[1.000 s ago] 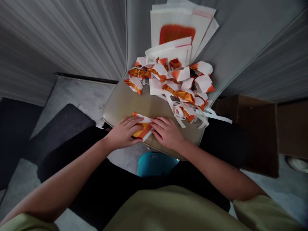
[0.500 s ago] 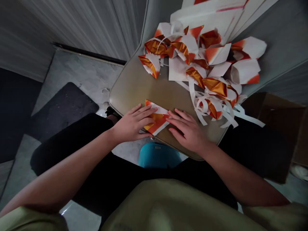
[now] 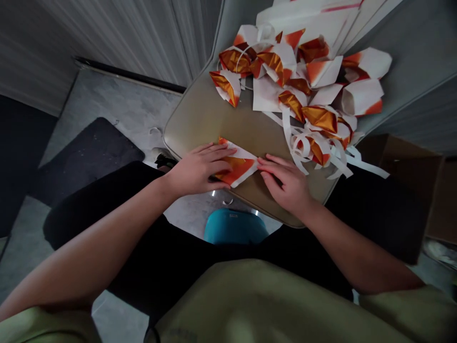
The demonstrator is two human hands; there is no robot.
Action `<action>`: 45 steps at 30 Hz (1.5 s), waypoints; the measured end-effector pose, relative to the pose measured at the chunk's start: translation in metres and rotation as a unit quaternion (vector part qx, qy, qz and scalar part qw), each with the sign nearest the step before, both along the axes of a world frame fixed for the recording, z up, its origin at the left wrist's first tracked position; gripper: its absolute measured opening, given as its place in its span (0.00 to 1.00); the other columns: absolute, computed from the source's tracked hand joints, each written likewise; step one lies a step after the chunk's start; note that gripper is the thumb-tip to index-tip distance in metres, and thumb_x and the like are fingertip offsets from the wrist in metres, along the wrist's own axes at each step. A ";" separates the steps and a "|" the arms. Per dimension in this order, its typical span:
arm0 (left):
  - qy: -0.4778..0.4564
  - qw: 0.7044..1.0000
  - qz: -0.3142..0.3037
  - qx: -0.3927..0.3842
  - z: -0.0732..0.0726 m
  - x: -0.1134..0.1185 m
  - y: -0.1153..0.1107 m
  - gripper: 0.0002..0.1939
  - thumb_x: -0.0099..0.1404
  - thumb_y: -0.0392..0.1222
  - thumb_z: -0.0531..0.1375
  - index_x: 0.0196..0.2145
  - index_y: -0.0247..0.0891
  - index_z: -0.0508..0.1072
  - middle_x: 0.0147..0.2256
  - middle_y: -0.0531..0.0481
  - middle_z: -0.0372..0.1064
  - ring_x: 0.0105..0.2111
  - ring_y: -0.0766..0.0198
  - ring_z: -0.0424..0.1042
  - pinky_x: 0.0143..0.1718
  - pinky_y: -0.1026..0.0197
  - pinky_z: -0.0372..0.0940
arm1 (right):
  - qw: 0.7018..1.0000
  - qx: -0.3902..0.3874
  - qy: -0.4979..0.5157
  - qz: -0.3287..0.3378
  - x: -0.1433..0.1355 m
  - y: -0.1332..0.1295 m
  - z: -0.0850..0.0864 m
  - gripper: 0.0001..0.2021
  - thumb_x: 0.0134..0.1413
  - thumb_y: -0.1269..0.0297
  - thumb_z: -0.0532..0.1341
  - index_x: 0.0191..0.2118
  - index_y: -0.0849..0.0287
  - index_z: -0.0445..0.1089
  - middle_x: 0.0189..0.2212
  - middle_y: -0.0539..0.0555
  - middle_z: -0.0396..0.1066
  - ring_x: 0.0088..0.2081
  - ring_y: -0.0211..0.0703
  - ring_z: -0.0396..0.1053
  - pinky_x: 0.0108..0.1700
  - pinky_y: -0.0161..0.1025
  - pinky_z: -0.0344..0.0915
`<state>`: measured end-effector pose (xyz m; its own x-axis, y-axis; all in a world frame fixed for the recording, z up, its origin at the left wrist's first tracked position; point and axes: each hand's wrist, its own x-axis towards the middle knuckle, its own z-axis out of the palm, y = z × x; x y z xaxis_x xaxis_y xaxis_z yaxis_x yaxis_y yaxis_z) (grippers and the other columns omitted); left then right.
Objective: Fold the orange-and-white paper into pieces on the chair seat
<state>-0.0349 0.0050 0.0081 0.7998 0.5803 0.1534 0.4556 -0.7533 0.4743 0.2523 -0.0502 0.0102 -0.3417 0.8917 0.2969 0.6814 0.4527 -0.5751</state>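
Note:
A folded sheet of orange, gold and white paper [image 3: 240,170] lies near the front edge of the padded chair seat [image 3: 200,119]. My left hand [image 3: 200,169] rests flat over the paper's left part, fingers stretched out and hiding some of it. At the paper's pointed right corner, the extended fingertips of my right hand [image 3: 287,183] touch the tip, with the thumb apart. Further back on the seat sits a heap of folded paper pieces [image 3: 319,119], white outside and shiny gold-orange inside. Curled white paper strips [image 3: 303,150] lie at its near side.
White paper sheets [image 3: 307,21] lean against the chair back behind the heap. A blue stool [image 3: 233,227] shows below the seat front, between my knees. To the right stands a cardboard box [image 3: 410,166]; a dark mat [image 3: 93,152] lies on the floor to the left.
The paper's right part now forms a narrower point, and my right hand has shifted slightly right along with that corner. My left hand stays on the left part. The view has tilted slightly.

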 end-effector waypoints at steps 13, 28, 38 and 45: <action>0.021 0.990 0.021 0.140 -0.009 0.000 -0.015 0.18 0.73 0.55 0.57 0.49 0.44 0.80 0.55 0.42 0.76 0.55 0.49 0.76 0.55 0.47 0.72 | 1.000 -0.009 -0.002 0.008 0.000 0.001 -0.001 0.10 0.66 0.67 0.59 0.47 0.54 0.78 0.52 0.54 0.80 0.58 0.51 0.74 0.60 0.55 0.71; -0.018 0.989 0.011 0.147 -0.008 -0.006 -0.022 0.08 0.70 0.47 0.63 0.44 0.46 0.80 0.48 0.48 0.79 0.50 0.55 0.79 0.52 0.51 0.74 | 0.984 0.007 -0.173 0.039 -0.009 0.020 0.008 0.19 0.68 0.59 0.58 0.60 0.56 0.71 0.48 0.60 0.74 0.49 0.56 0.68 0.49 0.52 0.62; -0.050 0.977 0.161 0.131 -0.011 0.009 -0.031 0.09 0.70 0.43 0.59 0.37 0.39 0.78 0.37 0.45 0.78 0.36 0.57 0.77 0.37 0.54 0.71 | 0.980 0.022 -0.189 0.050 -0.029 0.031 0.013 0.12 0.68 0.60 0.58 0.46 0.58 0.77 0.48 0.59 0.75 0.49 0.57 0.65 0.47 0.52 0.59; -0.083 0.966 0.246 0.010 0.000 0.019 -0.033 0.10 0.72 0.42 0.57 0.36 0.39 0.77 0.35 0.47 0.77 0.36 0.59 0.76 0.39 0.56 0.71 | 0.988 0.008 -0.141 0.067 -0.021 0.031 0.005 0.13 0.70 0.60 0.57 0.51 0.57 0.76 0.54 0.56 0.76 0.51 0.54 0.68 0.50 0.50 0.62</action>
